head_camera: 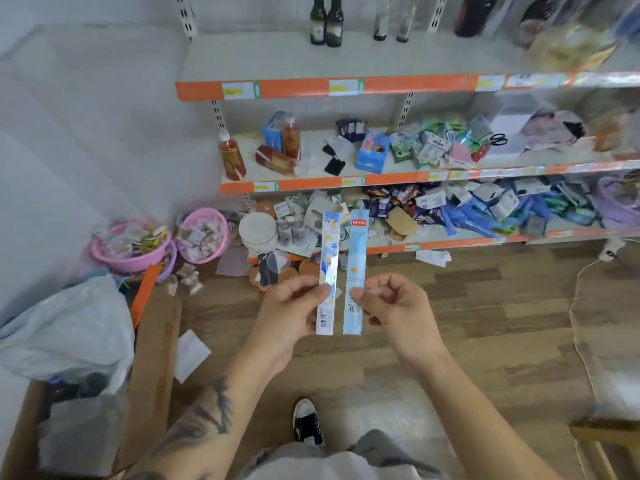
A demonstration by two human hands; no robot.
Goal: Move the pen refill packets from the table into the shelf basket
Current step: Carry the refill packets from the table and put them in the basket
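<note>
One refill packet (327, 271) is pinched in the left hand (291, 306), another (355, 271) in the right hand (394, 306); neither is yet placed in a shelf basket.

Wooden floor (485, 306) — pink baskets (131, 251), perhaps cardboard (156, 344)

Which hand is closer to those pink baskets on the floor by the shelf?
Left. The left hand, pinching one refill packet, is on the side of the pink baskets, below and right of them. The right hand, holding the other packet, is farther right.
</note>
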